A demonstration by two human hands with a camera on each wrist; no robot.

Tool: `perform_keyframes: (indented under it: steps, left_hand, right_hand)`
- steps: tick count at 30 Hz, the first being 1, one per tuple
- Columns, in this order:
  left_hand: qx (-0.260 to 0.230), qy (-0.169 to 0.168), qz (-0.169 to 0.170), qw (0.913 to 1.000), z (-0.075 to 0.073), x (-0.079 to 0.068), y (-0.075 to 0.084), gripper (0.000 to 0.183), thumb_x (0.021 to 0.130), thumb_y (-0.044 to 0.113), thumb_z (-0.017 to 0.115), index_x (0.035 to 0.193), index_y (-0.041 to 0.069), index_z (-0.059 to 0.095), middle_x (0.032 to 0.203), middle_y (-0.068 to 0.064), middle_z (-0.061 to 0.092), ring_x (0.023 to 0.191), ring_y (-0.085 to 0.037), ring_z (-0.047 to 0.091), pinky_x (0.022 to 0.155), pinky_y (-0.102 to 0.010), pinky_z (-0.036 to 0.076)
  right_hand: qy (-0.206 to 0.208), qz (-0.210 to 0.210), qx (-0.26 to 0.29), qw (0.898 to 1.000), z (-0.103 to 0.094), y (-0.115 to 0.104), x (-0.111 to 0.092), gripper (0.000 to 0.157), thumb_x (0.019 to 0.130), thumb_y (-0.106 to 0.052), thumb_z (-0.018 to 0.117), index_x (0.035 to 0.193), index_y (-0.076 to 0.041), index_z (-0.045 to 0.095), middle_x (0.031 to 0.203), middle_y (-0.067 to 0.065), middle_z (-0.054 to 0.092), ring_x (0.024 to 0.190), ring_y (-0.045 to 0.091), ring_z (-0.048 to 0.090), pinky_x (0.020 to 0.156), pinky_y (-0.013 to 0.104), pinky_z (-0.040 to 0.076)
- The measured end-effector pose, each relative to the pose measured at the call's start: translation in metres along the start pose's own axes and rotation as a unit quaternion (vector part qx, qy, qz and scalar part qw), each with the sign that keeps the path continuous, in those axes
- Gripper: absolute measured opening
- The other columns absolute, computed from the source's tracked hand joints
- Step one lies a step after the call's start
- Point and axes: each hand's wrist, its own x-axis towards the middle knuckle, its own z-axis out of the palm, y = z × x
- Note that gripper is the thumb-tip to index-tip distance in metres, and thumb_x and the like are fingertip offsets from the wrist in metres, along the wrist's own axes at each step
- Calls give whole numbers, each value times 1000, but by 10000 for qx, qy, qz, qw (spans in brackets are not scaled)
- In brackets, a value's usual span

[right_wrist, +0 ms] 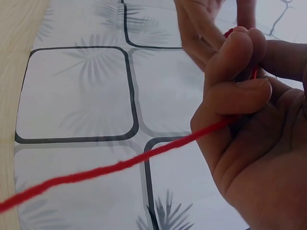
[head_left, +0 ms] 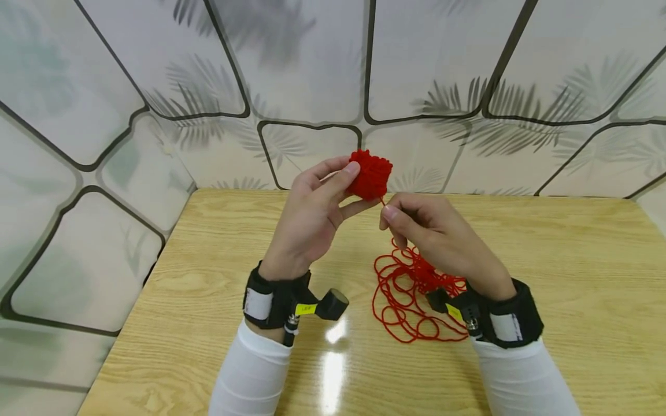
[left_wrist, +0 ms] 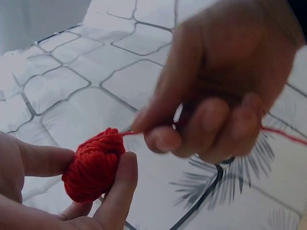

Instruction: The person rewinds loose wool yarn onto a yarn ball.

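Red yarn ball [head_left: 370, 175] pinched in raised left hand [head_left: 314, 216], right hand [head_left: 442, 234] curled beside, pinching its strand [right_wrist: 120, 165]

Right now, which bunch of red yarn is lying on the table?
The loose, looping pile, partly behind the right hand in the head view; the compact ball is held in the left hand.

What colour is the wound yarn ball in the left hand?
Red; the wound yarn ball shows best in the left wrist view.

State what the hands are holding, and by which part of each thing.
The left hand grips the red yarn ball by its sides; the right hand pinches the red strand close to the ball.
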Motion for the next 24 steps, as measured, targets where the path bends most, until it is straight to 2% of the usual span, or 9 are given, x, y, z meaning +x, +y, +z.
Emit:
perform_keyframes:
  steps: [3,7,10,12,14,16,19,22,24]
  left_hand:
    - [124,-323,-227,9991,-1,-1,2,35,90,14,57,119,-3,48,124,-19,52,107,-31,54,86,-48,46]
    - [808,-966,-411,9912,-4,-4,4,33,90,14,57,119,-2,50,121,-19,53,105,-34,55,85,-48,46]
    - [1379,-1609,-539,9758,-7,-8,7,31,89,13,59,116,0,54,116,-18,56,99,-34,57,84,-47,47]
    - [1909,-2003,-529,9595,-7,-10,8,28,88,14,61,112,2,56,112,-16,58,95,-32,59,82,-45,48]
    - [2530,-2206,-435,9410,-6,-12,8,26,87,18,63,109,6,58,109,-11,59,94,-28,60,80,-42,49]
    - [3225,-2110,-272,9223,-4,-12,6,25,86,22,64,107,9,58,107,-6,59,92,-23,60,76,-37,50]
    - [3989,-1637,-106,9022,-1,-11,1,24,86,26,63,105,13,56,102,0,60,89,-17,60,71,-32,51]
    - [4251,-1037,85,8992,1,-9,-6,23,87,26,62,103,12,54,99,1,60,87,-14,60,69,-31,50]
    - [4122,-650,249,9084,2,-6,-10,24,88,27,61,104,11,53,98,0,60,88,-14,60,71,-31,50]
  right_hand:
    - [10,49,-14,10000,-3,3,0,14,95,-19,48,87,-12,56,66,1,50,58,19,44,52,33,36]
    - [88,18,71,9999,-8,8,0,12,95,-16,49,90,-9,56,66,3,50,56,20,42,48,33,34]
    - [112,61,293,9995,-11,10,1,12,95,-16,49,89,-9,56,64,6,46,54,19,40,45,33,32]
    - [133,143,350,9992,-13,10,2,14,95,-17,49,86,-9,56,63,6,43,53,19,37,46,33,31]
    - [206,210,221,9993,-13,10,2,15,95,-20,50,84,-10,56,63,6,42,54,20,38,47,33,32]
    - [354,283,4,9990,-14,8,2,17,95,-22,51,83,-12,56,63,5,43,55,20,39,48,33,33]
    - [626,361,-227,9971,-15,3,-1,17,94,-24,51,83,-13,56,65,5,47,58,20,42,51,34,34]
    - [833,385,-257,9955,-15,-3,-4,16,94,-24,52,84,-12,58,65,7,47,57,20,42,51,34,33]
    - [840,344,-274,9955,-14,-7,-5,15,94,-23,52,86,-13,59,66,8,48,56,21,42,49,34,32]
